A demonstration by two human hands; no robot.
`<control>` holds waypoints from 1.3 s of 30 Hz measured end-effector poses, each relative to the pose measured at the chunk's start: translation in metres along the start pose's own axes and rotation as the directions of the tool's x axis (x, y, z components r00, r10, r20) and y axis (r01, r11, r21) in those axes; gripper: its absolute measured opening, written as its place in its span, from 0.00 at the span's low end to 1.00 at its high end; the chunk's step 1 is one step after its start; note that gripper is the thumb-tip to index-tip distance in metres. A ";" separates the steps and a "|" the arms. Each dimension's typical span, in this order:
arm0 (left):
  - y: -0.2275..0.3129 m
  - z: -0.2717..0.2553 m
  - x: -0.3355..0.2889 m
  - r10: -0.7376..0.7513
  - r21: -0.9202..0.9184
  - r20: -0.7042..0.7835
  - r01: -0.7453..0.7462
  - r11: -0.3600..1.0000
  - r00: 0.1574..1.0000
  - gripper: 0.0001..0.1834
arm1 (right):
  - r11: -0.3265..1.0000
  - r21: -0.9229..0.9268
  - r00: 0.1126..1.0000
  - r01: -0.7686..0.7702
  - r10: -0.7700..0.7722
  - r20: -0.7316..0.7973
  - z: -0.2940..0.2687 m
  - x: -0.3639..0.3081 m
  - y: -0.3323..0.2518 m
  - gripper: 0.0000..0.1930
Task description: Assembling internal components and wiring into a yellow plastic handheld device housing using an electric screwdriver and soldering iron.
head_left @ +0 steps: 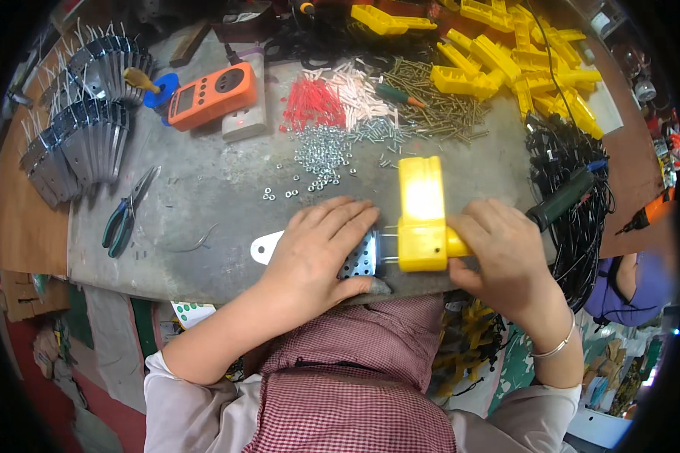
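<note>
Grey bench; left hand partly hides perforated metal.

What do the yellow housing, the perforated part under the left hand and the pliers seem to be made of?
Yellow housing: probably plastic, smooth and glossy with a bright glare.
Perforated part: likely metal; it shines silvery around its holes.
Pliers: grey, metallic-looking nose; handles dark teal, perhaps plastic or rubber.

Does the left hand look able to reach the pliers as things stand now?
Probably yes: nothing bulky stands between the left hand and the pliers, though it would first have to leave the perforated metal part.
</note>
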State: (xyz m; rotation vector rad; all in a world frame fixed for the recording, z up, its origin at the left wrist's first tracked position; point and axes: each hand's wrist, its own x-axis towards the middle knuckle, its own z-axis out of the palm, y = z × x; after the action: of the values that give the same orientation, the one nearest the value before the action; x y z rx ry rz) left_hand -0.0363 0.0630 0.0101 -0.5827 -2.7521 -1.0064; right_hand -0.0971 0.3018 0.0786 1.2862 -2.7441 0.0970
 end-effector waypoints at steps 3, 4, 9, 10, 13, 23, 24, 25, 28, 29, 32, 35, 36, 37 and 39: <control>-0.002 0.006 0.000 -0.011 -0.027 0.018 0.012 1.000 1.000 0.43 | 0.994 0.110 0.999 0.026 -0.024 -0.024 0.014 0.003 -0.001 0.18; -0.002 0.007 -0.001 -0.014 -0.028 0.025 0.015 0.999 1.000 0.43 | 0.989 0.142 0.999 0.033 -0.030 -0.028 0.016 0.003 0.000 0.18; -0.002 0.007 0.000 -0.020 -0.048 -0.001 0.020 0.999 1.000 0.43 | 0.901 0.434 0.985 0.017 -0.089 0.146 0.021 0.012 0.022 0.21; -0.002 0.007 0.000 -0.029 -0.046 0.000 0.029 0.999 1.000 0.43 | 0.841 0.542 0.962 0.012 -0.158 0.224 0.021 0.018 0.030 0.23; -0.003 0.007 0.003 -0.023 -0.065 -0.008 0.022 0.998 1.000 0.43 | 0.816 0.577 0.916 -0.037 -0.203 0.346 0.023 0.037 0.046 0.24; 0.016 -0.011 0.029 0.193 0.122 0.196 -0.220 0.968 0.961 0.50 | 0.992 0.110 0.996 -0.057 0.048 0.080 0.025 0.002 -0.014 0.23; 0.017 -0.010 0.035 0.277 0.228 0.328 -0.360 0.905 0.903 0.50 | 0.979 0.196 0.997 -0.053 0.040 0.072 0.029 0.001 -0.016 0.23; 0.018 -0.006 0.041 0.295 0.222 0.348 -0.383 0.897 0.890 0.49 | 0.959 0.280 0.998 -0.049 0.033 0.061 0.030 -0.003 -0.013 0.23; 0.016 -0.001 0.040 0.302 0.273 0.387 -0.421 0.865 0.871 0.50 | 0.975 0.219 0.993 0.035 -0.010 -0.115 0.030 -0.016 0.000 0.24; 0.017 -0.003 0.038 0.282 0.270 0.388 -0.401 0.875 0.878 0.50 | 0.942 0.333 0.988 -0.037 0.084 -0.128 0.022 -0.022 0.010 0.23; 0.015 -0.006 0.036 0.271 0.249 0.350 -0.368 0.896 0.897 0.51 | 0.660 0.400 0.505 -0.635 0.747 -0.432 0.025 -0.062 0.060 0.25; 0.012 -0.007 0.033 0.274 0.214 0.325 -0.353 0.911 0.905 0.50 | 0.270 0.479 0.162 -0.835 0.953 -0.255 0.038 -0.088 0.094 0.38; 0.011 -0.008 0.032 0.267 0.201 0.314 -0.338 0.919 0.911 0.51 | 0.259 0.462 0.161 -0.848 0.957 -0.241 0.043 -0.085 0.099 0.41; 0.010 -0.007 0.032 0.269 0.206 0.322 -0.345 0.916 0.907 0.51 | 0.251 0.470 0.153 -0.846 0.959 -0.238 0.048 -0.078 0.104 0.41; 0.008 -0.004 0.031 0.275 0.139 0.258 -0.317 0.938 0.926 0.52 | 0.172 0.496 0.000 -0.851 0.945 -0.327 0.057 -0.065 0.109 0.45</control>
State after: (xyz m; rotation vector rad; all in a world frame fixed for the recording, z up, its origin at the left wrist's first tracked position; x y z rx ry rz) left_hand -0.0615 0.0753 0.0258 -1.1125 -2.7879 -0.6501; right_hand -0.1431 0.4151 0.0126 -0.7720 -2.4028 0.6930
